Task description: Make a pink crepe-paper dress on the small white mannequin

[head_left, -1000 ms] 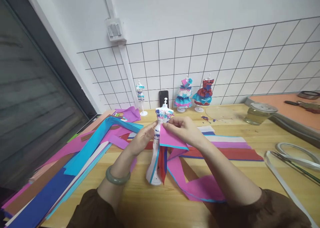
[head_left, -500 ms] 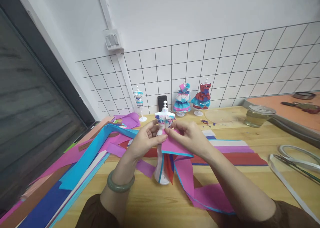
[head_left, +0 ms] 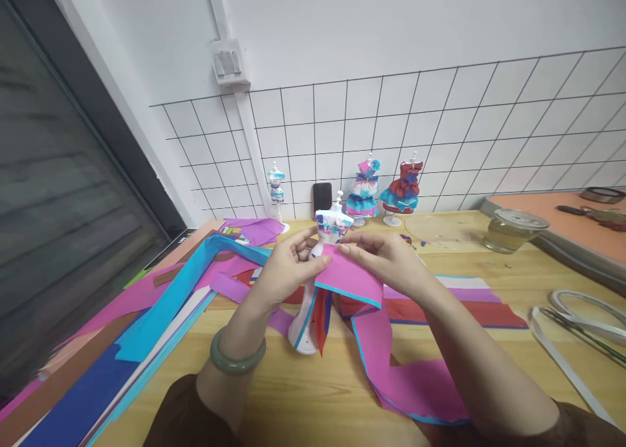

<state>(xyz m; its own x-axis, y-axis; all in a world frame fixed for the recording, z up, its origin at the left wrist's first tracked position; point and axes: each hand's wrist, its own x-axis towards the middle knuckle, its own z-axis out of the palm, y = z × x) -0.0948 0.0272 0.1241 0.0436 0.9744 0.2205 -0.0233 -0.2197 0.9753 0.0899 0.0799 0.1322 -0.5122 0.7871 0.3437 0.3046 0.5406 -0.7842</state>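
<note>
A small white dress-form mannequin (head_left: 334, 218) with a patterned top leans to the right between my hands. My left hand (head_left: 289, 267) curls around its left side, thumb pressing the upper edge of a pink crepe-paper strip (head_left: 349, 277) with a blue border against the waist. On the other side, my right hand (head_left: 384, 254) pinches the same strip between thumb and fingers. The strip folds down and trails over the table to the right, partly behind my right forearm. Below it, a red piece (head_left: 321, 320) hangs in front of the mannequin's white stand (head_left: 303, 339).
Coloured paper strips (head_left: 166, 303) lie along the left. Red, purple and white strips (head_left: 460, 303) lie at right, near scissors (head_left: 581, 329) and white tape (head_left: 587, 310). Several dressed mannequins (head_left: 362, 189), a phone (head_left: 322, 200) and a lidded jar (head_left: 513, 230) stand farther back.
The mannequin has tilted, its top moving right and its base left. Both hands keep hold of the pink strip, which now lies across the waist. The camera view has shifted slightly.
</note>
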